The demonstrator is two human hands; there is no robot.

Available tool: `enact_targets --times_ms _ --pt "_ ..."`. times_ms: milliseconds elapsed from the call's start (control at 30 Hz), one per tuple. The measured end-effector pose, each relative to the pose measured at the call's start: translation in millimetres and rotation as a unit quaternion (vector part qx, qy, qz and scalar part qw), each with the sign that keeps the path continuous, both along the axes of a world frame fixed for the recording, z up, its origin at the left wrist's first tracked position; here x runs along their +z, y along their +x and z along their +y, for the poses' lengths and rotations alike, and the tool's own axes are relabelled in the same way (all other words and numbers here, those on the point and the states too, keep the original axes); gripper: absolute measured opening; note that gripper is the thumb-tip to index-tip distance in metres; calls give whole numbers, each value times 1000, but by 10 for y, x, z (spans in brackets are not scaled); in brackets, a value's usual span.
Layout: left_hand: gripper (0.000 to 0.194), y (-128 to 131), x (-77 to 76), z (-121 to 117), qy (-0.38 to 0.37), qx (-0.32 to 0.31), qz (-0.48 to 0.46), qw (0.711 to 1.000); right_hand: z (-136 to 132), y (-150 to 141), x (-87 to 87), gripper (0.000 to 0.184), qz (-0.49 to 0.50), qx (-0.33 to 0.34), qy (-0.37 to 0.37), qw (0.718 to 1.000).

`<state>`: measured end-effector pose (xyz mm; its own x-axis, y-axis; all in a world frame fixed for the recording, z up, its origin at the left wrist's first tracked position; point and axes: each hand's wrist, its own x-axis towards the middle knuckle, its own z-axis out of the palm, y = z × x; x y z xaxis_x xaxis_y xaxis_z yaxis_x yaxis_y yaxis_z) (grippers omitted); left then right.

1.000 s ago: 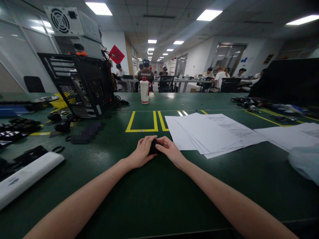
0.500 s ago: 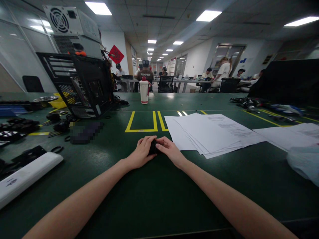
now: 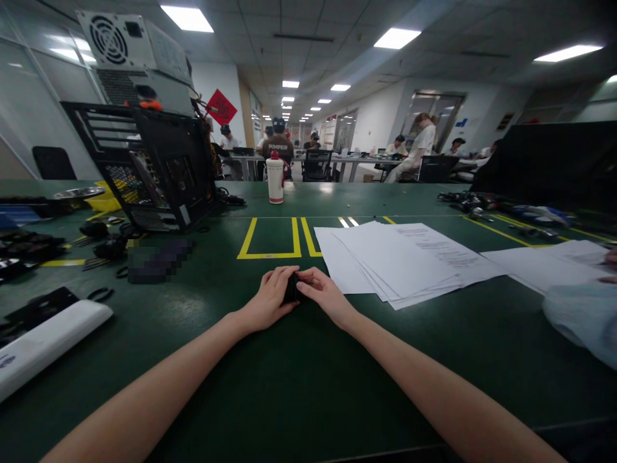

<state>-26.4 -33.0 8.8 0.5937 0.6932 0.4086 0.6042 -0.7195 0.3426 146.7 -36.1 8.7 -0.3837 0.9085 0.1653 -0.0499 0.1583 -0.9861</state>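
A small black object (image 3: 292,289) is held between my two hands on the green table (image 3: 289,386); its kind is mostly hidden by the fingers. My left hand (image 3: 270,299) wraps it from the left, fingers over its far side and thumb along its near edge. From the right, my right hand (image 3: 325,297) closes on it, thumb and fingertips pressed together at its upper right edge. Just right of my right hand lies a fanned stack of white papers (image 3: 385,263), some with printed text. Yellow tape (image 3: 268,256) marks a rectangle beyond my hands.
An open black computer case (image 3: 164,167) carries power supplies (image 3: 130,42) at the left. A white cup (image 3: 275,180) with a red lid stands farther back. At left lie a long white case (image 3: 58,344) and black parts. A plastic bag (image 3: 578,315) and a person's fingers (image 3: 611,263) are at right.
The view has shifted slightly. My hands keep the same grip on the black object. Another person's fingers have come in at the right edge, by the papers.
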Motion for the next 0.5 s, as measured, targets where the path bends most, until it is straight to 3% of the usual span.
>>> enact_targets --times_ms 167,367,500 --pt "63 4 -5 -2 3 3 1 1000 44 -9 -51 28 -30 -21 -11 999" --pt "61 15 -49 27 15 4 -6 1000 25 -14 -50 30 36 28 -6 999" --pt "62 16 -40 27 11 2 -8 1000 27 -33 -56 21 10 -19 15 1000"
